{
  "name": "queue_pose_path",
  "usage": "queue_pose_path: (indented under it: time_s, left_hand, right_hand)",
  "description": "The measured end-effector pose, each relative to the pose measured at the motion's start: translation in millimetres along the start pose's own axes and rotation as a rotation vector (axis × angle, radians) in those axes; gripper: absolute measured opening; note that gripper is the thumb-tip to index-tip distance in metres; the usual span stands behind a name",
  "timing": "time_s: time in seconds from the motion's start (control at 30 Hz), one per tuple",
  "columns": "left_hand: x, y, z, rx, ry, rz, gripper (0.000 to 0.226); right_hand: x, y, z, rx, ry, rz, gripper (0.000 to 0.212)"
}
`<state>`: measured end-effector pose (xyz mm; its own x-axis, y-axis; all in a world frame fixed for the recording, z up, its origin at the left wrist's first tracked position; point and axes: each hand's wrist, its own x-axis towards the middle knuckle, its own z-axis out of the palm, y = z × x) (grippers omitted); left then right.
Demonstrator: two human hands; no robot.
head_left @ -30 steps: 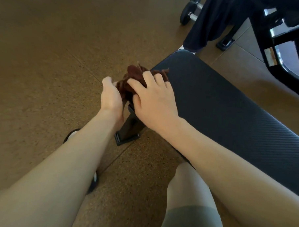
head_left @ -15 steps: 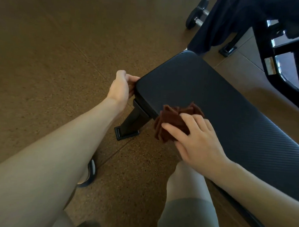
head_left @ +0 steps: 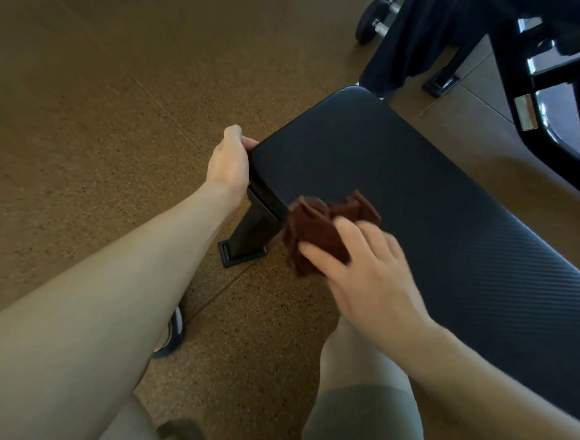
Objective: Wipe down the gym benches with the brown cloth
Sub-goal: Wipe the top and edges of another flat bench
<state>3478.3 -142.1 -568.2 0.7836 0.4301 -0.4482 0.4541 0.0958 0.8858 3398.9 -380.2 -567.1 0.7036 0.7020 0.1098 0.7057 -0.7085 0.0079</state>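
Note:
A black padded gym bench (head_left: 400,178) runs from the centre toward the lower right. The brown cloth (head_left: 318,231), bunched and folded, lies over the bench's near edge close to its left end. My right hand (head_left: 369,273) presses on the cloth with fingers spread and fairly straight; it is blurred by motion. At the bench's left end, my left hand (head_left: 229,160) grips the pad's corner with its fingers curled round the edge.
The bench's black leg and foot (head_left: 244,241) stand on the brown speckled floor below my left hand. A dumbbell (head_left: 373,20), a dark hanging garment (head_left: 419,42) and a black machine frame (head_left: 554,81) crowd the top right. My knee and a shoe are below.
My right hand has carried the cloth from the bench's left end along the near edge toward me. My left hand let go of the cloth and took hold of the bench corner.

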Motion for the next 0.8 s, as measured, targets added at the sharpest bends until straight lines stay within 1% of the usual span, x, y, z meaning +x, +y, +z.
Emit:
queue_pose_path:
  time_s: [0.1,0.13,0.17,0.2,0.23,0.33,0.43,0.53,0.6,0.67,0.73,0.8]
  left_hand:
    - [-0.2,-5.7,6.4,0.005,-0.060,-0.017,0.049]
    - [-0.8,-6.1,6.6,-0.014,-0.072,-0.026,0.049]
    - [-0.2,-6.4,6.0,-0.040,-0.071,-0.036,0.047]
    - [1.8,-6.7,5.3,-0.059,-0.064,-0.043,0.045]
    - [4.8,-6.3,4.7,-0.065,-0.056,-0.043,0.044]
    - [9.3,-2.5,2.5,-0.073,-0.029,-0.057,0.044]
    - [13.0,1.4,-6.3,-0.080,-0.087,-0.094,0.059]
    - [18.4,8.3,-13.2,-0.085,-0.109,-0.122,0.067]
    - [17.9,10.1,-8.4,-0.084,-0.095,-0.116,0.063]
    - [12.3,9.7,-2.7,-0.075,-0.056,-0.096,0.055]
    - [12.5,4.8,-2.5,-0.076,-0.027,-0.067,0.051]
    - [12.2,5.3,-6.0,-0.062,-0.027,-0.054,0.053]
  right_hand:
    - [-48.0,10.8,-3.4,-0.004,-0.015,0.054,0.067]
    - [-48.3,12.8,-2.2,0.007,-0.006,0.051,0.064]
    - [-41.7,13.5,-0.1,0.019,0.011,0.034,0.056]
    - [-29.9,12.7,1.1,0.031,0.019,0.015,0.048]
    - [-13.7,10.7,1.5,0.044,0.022,-0.004,0.044]
    - [43.2,3.2,8.3,0.060,0.034,-0.049,0.045]
    - [96.6,-8.3,15.0,0.080,0.078,-0.028,0.042]
    - [118.3,-16.2,16.4,0.099,0.086,0.010,0.041]
    - [108.7,-16.9,14.2,0.103,0.078,0.028,0.043]
    - [80.8,-14.4,10.0,0.095,0.057,0.024,0.046]
    - [34.6,-6.5,5.8,0.077,0.029,0.020,0.050]
    - [-18.6,6.8,2.1,0.054,0.010,0.023,0.054]
